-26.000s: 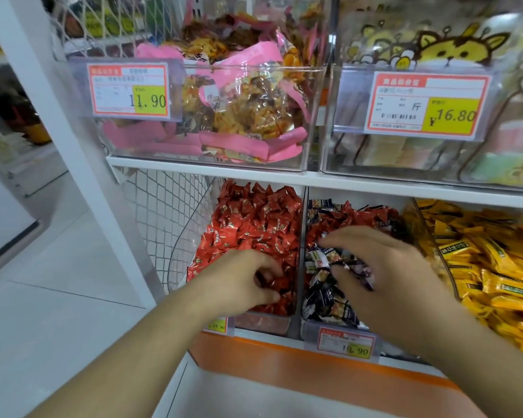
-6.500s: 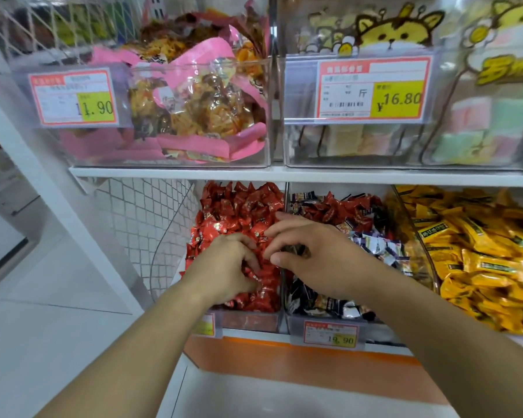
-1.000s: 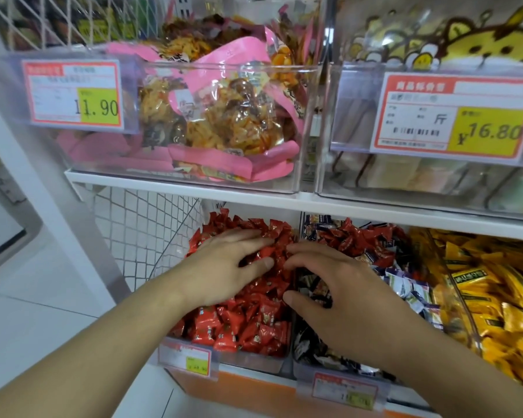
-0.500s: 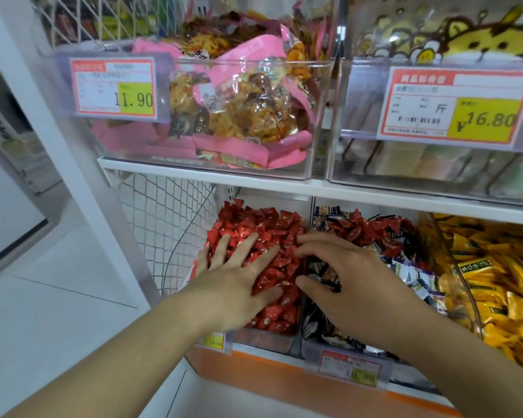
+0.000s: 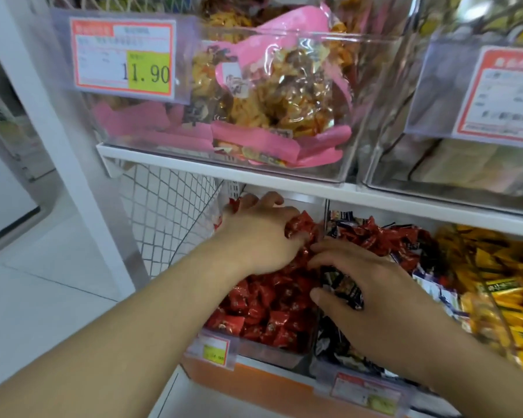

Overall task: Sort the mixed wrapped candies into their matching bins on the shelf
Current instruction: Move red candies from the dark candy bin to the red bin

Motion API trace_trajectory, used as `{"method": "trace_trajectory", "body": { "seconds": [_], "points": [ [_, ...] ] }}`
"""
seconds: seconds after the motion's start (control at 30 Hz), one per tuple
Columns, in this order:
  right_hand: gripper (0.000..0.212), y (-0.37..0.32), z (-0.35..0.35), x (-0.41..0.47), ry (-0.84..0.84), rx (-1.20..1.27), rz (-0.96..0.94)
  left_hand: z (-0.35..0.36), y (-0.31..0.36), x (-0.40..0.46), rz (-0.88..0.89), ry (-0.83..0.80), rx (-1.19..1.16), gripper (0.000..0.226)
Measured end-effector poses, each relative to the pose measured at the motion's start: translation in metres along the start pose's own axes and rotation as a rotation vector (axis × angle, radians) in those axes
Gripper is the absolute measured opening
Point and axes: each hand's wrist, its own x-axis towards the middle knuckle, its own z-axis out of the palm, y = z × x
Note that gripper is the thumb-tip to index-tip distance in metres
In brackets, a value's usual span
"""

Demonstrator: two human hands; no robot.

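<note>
Red wrapped candies (image 5: 272,303) fill the lower-centre bin, where the left hand (image 5: 260,236) lies fingers-spread, seemingly pushing them rearward. Just right, the right hand (image 5: 372,294) pinches a dark wrapped candy (image 5: 343,289) over the mixed bin (image 5: 360,375), likely sorting it.

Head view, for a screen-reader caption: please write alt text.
Two bare hands work in clear shelf bins: the left hand reaches deep over the red candies, and the right hand holds a dark wrapped candy at the divider. More red candies sit in the dark-candy bin.
</note>
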Motion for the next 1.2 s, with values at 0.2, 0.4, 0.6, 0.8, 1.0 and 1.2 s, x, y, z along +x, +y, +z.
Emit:
{"method": "trace_trajectory", "body": {
  "seconds": [0.2, 0.4, 0.6, 0.8, 1.0, 1.2],
  "points": [
    [0.036, -0.002, -0.001, -0.003, -0.008, 0.023, -0.007, 0.041, 0.014, 0.052, 0.046, -0.319, 0.040, 0.055],
    [0.033, -0.001, -0.001, -0.003, 0.016, 0.028, -0.002, 0.038, 0.000, 0.040, 0.081, -0.359, 0.092, 0.054],
    [0.033, -0.004, -0.001, -0.004, 0.018, 0.025, -0.002, 0.041, -0.011, 0.030, 0.110, -0.313, 0.114, 0.054],
    [0.032, -0.005, -0.001, -0.003, 0.024, 0.038, 0.007, 0.039, -0.012, 0.024, 0.139, -0.251, 0.078, 0.047],
    [0.045, -0.010, 0.004, -0.003, 0.017, -0.031, -0.001, 0.027, -0.017, 0.009, 0.159, -0.207, 0.028, 0.052],
    [0.043, -0.011, 0.012, 0.001, 0.029, -0.044, 0.023, 0.021, -0.030, -0.015, 0.165, -0.080, 0.013, 0.053]
  ]
}}
